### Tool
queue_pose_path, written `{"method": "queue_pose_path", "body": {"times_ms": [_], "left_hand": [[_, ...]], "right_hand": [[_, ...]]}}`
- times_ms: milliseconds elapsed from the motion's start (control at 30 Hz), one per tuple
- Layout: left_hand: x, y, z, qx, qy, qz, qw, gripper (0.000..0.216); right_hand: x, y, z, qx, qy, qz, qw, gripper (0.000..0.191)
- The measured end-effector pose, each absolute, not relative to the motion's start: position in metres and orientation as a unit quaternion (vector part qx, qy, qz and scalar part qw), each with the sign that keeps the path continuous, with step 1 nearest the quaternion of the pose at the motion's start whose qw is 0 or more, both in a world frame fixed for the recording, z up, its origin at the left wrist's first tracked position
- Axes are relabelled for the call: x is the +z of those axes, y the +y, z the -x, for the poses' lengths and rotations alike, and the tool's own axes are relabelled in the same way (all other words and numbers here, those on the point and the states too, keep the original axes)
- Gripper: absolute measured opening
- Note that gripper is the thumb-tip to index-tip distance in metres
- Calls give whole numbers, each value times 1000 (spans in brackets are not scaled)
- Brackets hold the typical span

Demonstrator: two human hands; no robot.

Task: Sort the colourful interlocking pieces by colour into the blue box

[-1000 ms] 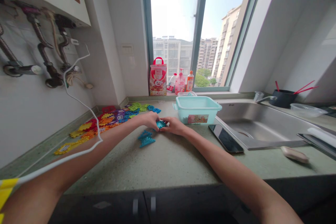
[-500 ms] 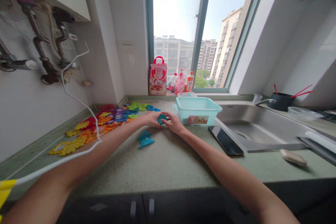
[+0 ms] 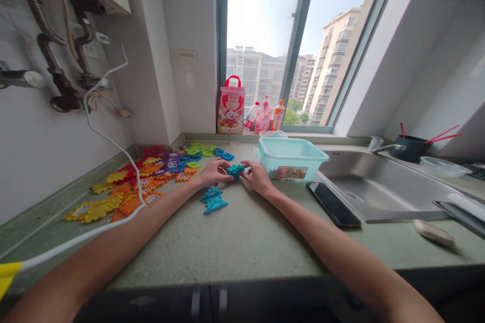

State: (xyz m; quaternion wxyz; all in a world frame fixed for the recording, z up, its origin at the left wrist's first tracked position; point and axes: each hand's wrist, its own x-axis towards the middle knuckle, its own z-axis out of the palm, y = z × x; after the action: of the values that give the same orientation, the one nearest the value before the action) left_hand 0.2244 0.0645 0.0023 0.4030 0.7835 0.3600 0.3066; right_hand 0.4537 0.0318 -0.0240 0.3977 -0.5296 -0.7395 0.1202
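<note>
Between my two hands is a teal plastic building piece (image 3: 235,171) with a knobbly, toothed edge. My left hand (image 3: 215,172) pinches its left side with thumb and fingers. On the opposite side, the fingertips of my right hand (image 3: 256,175) grip it too. Nearer to me on the counter lies a second cluster of teal pieces (image 3: 213,200), apart from both hands. Spread to the left are many flat toothed pieces: yellow ones (image 3: 94,209), orange ones (image 3: 132,199), purple ones (image 3: 172,164), green ones (image 3: 195,149) and blue ones (image 3: 227,156).
A light-teal plastic tub (image 3: 303,160) stands just right of my hands. Beside it lie a black phone (image 3: 333,204) and the steel sink (image 3: 373,217). A white cable (image 3: 113,226) crosses above my left forearm. Bottles (image 3: 263,117) and a pink bag (image 3: 231,110) line the windowsill.
The teal piece has turned in my hands and more of it shows. My hands have spread slightly apart around it. The whole view has shifted a little.
</note>
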Motion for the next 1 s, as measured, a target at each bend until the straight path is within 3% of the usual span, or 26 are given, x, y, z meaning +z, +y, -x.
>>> {"method": "queue_pose_path", "body": {"times_ms": [133,300,433,567,733,1000], "left_hand": [[10,62,-222,262,339,-795,430,77],[14,63,-223,216,285,-825,437,50],[6,64,-230,244,309,-829,397,50],[1,63,-237,262,341,-837,338,47],[4,60,-236,275,342,-837,328,43],[6,61,-230,246,296,-850,359,50]], "right_hand": [[-24,31,-455,173,-747,503,398,35],[-24,27,-449,155,-767,494,379,18],[-20,23,-444,100,-769,522,355,12],[-19,21,-445,119,-757,531,361,25],[-15,19,-459,260,-790,422,361,53],[-10,15,-465,349,-771,384,369,62]]}}
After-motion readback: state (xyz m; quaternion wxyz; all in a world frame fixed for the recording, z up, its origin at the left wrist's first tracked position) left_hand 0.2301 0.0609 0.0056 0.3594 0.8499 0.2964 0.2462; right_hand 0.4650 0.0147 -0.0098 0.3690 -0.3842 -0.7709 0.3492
